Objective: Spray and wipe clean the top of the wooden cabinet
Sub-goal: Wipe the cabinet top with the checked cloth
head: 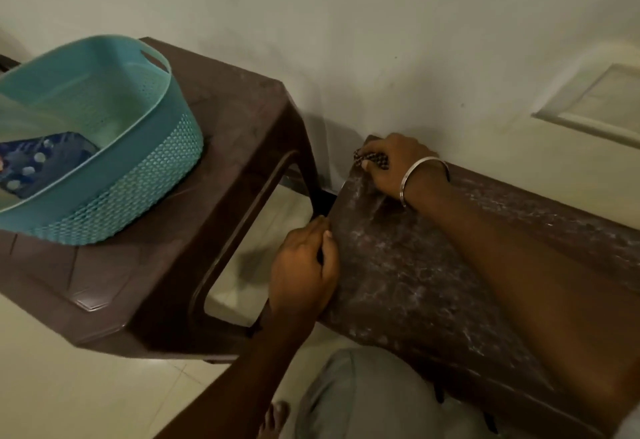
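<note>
Fingers (377,149) of both hands meet the streaked wooden cabinet top (433,265): the left hand (304,265) curls round its edge, and beyond it the right hand (391,168) clenches a checkered cloth (379,161) at the corner. This looks like mid-wipe; the next move is probably a sweep rightward across the streaks.

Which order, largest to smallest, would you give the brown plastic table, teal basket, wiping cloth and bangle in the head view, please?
1. brown plastic table
2. teal basket
3. wiping cloth and bangle: look alike; right hand hides much of the cloth.
</note>
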